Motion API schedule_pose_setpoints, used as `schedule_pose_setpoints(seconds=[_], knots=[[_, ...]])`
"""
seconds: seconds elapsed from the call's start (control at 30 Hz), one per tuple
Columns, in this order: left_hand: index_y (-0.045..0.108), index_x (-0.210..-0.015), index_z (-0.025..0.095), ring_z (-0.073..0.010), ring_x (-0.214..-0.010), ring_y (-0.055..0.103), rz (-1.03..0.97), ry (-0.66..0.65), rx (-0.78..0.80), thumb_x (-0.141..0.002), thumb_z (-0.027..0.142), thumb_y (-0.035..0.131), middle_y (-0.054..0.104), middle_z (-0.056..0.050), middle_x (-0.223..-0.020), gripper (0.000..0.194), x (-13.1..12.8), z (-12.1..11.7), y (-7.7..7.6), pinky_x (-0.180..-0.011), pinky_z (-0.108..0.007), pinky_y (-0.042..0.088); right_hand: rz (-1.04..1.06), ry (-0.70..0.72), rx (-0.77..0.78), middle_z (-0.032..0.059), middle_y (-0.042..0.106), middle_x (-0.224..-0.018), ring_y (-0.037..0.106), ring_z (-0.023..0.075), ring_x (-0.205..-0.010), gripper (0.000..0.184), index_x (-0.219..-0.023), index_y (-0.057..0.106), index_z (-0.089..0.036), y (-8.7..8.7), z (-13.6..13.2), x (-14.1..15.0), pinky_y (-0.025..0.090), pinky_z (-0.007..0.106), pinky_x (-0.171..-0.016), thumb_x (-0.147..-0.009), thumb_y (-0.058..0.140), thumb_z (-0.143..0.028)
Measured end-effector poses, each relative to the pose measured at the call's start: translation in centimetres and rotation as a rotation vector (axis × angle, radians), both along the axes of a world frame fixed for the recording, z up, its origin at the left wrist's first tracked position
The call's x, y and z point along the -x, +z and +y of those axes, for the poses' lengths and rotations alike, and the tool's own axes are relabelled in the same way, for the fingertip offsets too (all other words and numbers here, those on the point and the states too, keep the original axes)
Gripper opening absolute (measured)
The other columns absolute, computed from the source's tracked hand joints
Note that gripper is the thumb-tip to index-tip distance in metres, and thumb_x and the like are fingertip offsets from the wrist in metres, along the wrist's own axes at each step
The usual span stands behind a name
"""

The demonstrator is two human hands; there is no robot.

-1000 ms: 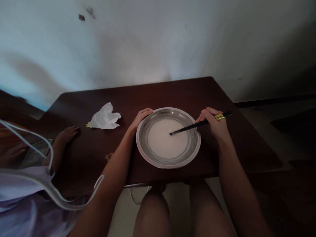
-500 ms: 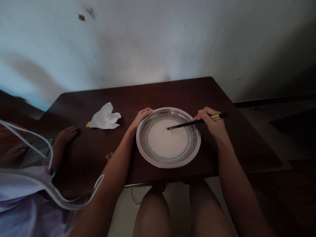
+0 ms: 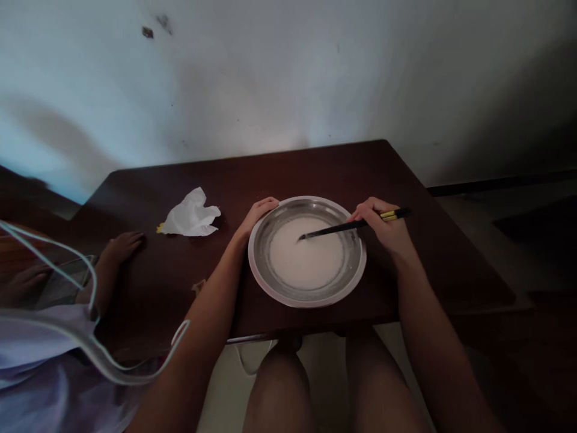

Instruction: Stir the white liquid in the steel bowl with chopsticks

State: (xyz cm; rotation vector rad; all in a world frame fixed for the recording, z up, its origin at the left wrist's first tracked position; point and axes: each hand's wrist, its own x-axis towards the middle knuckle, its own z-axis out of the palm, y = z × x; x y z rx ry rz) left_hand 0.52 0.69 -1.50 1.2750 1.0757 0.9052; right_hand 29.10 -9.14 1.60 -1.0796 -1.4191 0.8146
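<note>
A wide stainless steel basin (image 3: 307,301) stands on the dark table and holds a cloudy white liquid (image 3: 306,261). My left hand (image 3: 258,214) grips the basin's rim at its far left side, fingers laid along the edge. Black chopsticks with yellow-patterned ends (image 3: 331,230) are pinched together in my right hand (image 3: 381,224), beside the basin's upper right rim. They slant down to the left over the rim, and their tips dip into the liquid, leaving a small ripple.
A crumpled white plastic bag (image 3: 192,215) with a yellow bit lies left on the brown table (image 3: 315,171). Another person's hand (image 3: 125,245) rests on the table's left side. A small tan scrap (image 3: 197,287) is by my left forearm. A white wall rises behind.
The chopstick tips have moved slightly left and toward me in the liquid, with my right hand shifting a little left. My left hand and the basin stay in place.
</note>
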Motion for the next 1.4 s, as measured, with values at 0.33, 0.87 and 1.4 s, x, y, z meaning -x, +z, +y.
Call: schedule_pose_setpoints(seconds=[0.33,0.87,1.4], knots=[[0.059,-0.069,0.015,-0.0085,-0.054,0.046,-0.004,-0.001,0.029,-0.063,0.039,0.067,0.053,0.003,-0.059,0.026,-0.12,-0.22,0.47,-0.052,-0.021,0.035,0.027,0.004,-0.004,-0.0019,0.065,-0.060,0.061,0.0109,-0.061,0.031,-0.057,0.058,-0.020,0.31,-0.22,0.16,0.046,0.025,-0.063,-0.087,0.059,-0.029],[0.060,-0.069,0.015,-0.0095,-0.056,0.046,0.025,0.010,-0.004,-0.067,0.039,0.065,0.054,0.002,-0.061,0.024,-0.09,-0.12,0.19,-0.053,-0.021,0.036,0.029,-0.021,0.018,-0.0013,0.064,-0.059,0.062,0.0127,-0.061,0.032,-0.057,0.058,-0.021,0.27,-0.14,0.04,0.047,0.027,-0.064,-0.086,0.059,-0.035],[0.060,-0.070,0.016,-0.0103,-0.057,0.047,0.043,-0.005,-0.023,-0.067,0.040,0.064,0.054,0.002,-0.062,0.025,0.02,0.06,0.00,-0.054,-0.022,0.036,-0.006,0.003,0.021,-0.0007,0.068,-0.063,0.063,0.0127,-0.064,0.029,-0.059,0.059,-0.021,0.18,-0.18,0.03,0.048,0.027,-0.065,-0.085,0.060,-0.032]])
